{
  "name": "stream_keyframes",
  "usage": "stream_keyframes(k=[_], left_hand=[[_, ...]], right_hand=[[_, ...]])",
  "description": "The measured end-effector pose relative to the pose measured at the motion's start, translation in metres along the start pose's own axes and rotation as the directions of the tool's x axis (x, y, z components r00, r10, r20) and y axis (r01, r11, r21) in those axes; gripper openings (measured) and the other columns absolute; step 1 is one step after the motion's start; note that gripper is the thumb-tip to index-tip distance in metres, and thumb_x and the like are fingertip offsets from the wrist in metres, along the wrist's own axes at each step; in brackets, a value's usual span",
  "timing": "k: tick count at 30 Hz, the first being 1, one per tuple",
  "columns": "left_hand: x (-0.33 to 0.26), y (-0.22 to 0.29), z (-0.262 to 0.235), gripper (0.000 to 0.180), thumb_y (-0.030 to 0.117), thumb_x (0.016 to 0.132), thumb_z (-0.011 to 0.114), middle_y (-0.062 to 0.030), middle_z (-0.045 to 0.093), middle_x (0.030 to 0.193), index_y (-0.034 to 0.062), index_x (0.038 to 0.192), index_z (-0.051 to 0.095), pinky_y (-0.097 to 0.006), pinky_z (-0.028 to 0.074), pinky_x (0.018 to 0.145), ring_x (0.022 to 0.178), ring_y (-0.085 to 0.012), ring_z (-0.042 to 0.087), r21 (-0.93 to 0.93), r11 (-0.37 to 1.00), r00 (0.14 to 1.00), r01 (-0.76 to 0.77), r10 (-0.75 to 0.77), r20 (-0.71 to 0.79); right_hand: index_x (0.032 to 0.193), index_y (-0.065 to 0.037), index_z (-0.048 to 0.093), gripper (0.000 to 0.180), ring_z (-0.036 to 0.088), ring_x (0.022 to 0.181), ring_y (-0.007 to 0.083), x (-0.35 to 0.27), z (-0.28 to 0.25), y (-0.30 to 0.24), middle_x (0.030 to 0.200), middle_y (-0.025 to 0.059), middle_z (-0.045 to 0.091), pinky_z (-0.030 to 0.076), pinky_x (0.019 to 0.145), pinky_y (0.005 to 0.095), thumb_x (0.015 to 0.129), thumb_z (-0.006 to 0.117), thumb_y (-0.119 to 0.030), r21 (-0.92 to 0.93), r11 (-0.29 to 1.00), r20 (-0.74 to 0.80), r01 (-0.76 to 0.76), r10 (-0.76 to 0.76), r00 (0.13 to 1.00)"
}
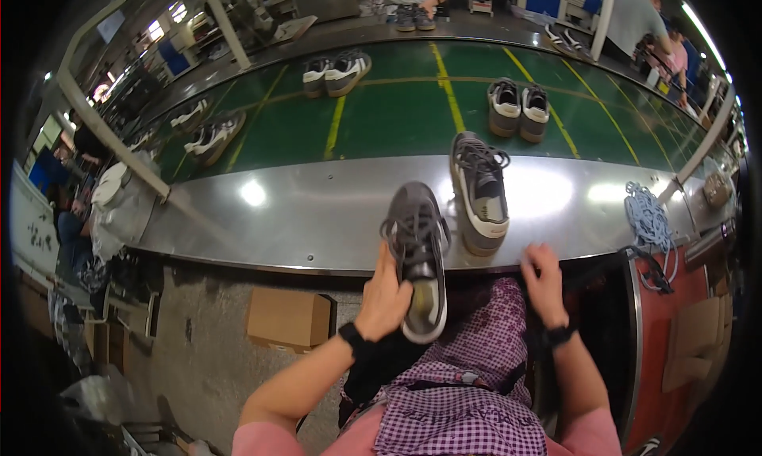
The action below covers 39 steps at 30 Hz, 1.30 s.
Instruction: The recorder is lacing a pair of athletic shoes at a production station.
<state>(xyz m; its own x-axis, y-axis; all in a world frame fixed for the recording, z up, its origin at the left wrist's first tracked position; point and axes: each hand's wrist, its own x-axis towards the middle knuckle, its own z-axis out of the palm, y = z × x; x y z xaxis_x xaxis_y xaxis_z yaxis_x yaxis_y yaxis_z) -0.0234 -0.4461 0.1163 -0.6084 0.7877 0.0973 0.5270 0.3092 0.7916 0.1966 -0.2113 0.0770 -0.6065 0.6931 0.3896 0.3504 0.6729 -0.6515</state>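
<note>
That person over there wears short pink sleeves (589, 434) and a purple-and-white checked apron (456, 438), with dark lettering (429, 414) across it; a black band on the left wrist (355, 341), a black band on the right wrist (560, 334), left hand (382, 299) and right hand (544, 285) ungloved

One steel ledge (238, 206). On it: one grey shoe (484, 188), one blue lace bundle (646, 216). Across its front edge: one held grey shoe (416, 238). Behind it: one green belt (397, 111), at least six belt shoes (506, 107). In front: one left hand (382, 299), one right hand (544, 283), two black wristbands (356, 342).
</note>
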Motion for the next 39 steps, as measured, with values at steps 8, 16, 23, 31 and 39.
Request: stream_keyframes(k=[8, 16, 23, 31, 39], left_hand=[[-0.100, 0.040, -0.004, 0.083, 0.009, 0.080, 0.052, -0.0349, 0.017, 0.150, -0.0088, 0.147, 0.007, -0.047, 0.046, 0.097, 0.122, -0.0510, 0.045, 0.081, 0.994, 0.993, -0.067, 0.059, 0.105], [-0.120, 0.046, -0.019, 0.072, 0.004, 0.081, 0.053, -0.0327, 0.041, 0.137, -0.0042, 0.146, 0.023, -0.046, 0.045, 0.096, 0.116, -0.0486, 0.052, 0.021, 0.999, 0.998, 0.038, -0.039, 0.052], [-0.149, 0.035, -0.023, 0.078, 0.000, 0.074, 0.054, -0.0347, 0.029, 0.143, -0.0092, 0.144, 0.021, -0.048, 0.049, 0.090, 0.112, -0.0516, 0.052, 0.071, 0.997, 0.992, -0.018, 0.009, 0.123], [-0.165, 0.044, -0.027, 0.079, -0.003, 0.069, 0.053, -0.0332, 0.023, 0.149, -0.0109, 0.141, 0.023, -0.047, 0.052, 0.086, 0.105, -0.0507, 0.056, 0.131, 0.991, 0.981, 0.038, -0.062, 0.181], [-0.166, 0.041, -0.027, 0.081, -0.003, 0.071, 0.054, -0.0328, 0.025, 0.148, -0.0090, 0.144, 0.020, -0.046, 0.052, 0.089, 0.111, -0.0498, 0.055, 0.047, 0.992, 0.965, 0.117, -0.124, 0.232]], right_hand=[[0.148, 0.002, 0.020, 0.087, 0.049, 0.128, 0.0354, -0.070, -0.011, -0.158, 0.136, 0.0247, 0.048, 0.041, 0.104, 0.0386, 0.083, 0.072, -0.021, 0.366, 0.923, 0.567, -0.117, -0.122, 0.815], [0.142, 0.013, 0.023, 0.080, 0.061, 0.095, 0.0468, -0.072, 0.000, -0.183, 0.119, 0.0356, 0.052, 0.051, 0.081, 0.0450, 0.075, 0.061, -0.010, 0.313, 0.931, 0.603, -0.185, -0.045, 0.797], [0.141, 0.016, 0.021, 0.080, 0.061, 0.094, 0.0494, -0.088, -0.004, -0.184, 0.129, 0.0408, 0.043, 0.053, 0.083, 0.0465, 0.073, 0.059, -0.006, 0.281, 0.956, 0.674, -0.078, -0.139, 0.726], [0.141, 0.015, 0.022, 0.080, 0.060, 0.096, 0.0492, -0.101, -0.009, -0.186, 0.127, 0.0399, 0.045, 0.053, 0.083, 0.0467, 0.074, 0.059, -0.006, 0.316, 0.944, 0.690, -0.090, -0.164, 0.705], [0.141, 0.017, 0.020, 0.083, 0.061, 0.094, 0.0494, -0.102, -0.008, -0.186, 0.126, 0.0423, 0.045, 0.053, 0.082, 0.0462, 0.073, 0.059, -0.010, 0.268, 0.955, 0.736, -0.128, -0.117, 0.667]])
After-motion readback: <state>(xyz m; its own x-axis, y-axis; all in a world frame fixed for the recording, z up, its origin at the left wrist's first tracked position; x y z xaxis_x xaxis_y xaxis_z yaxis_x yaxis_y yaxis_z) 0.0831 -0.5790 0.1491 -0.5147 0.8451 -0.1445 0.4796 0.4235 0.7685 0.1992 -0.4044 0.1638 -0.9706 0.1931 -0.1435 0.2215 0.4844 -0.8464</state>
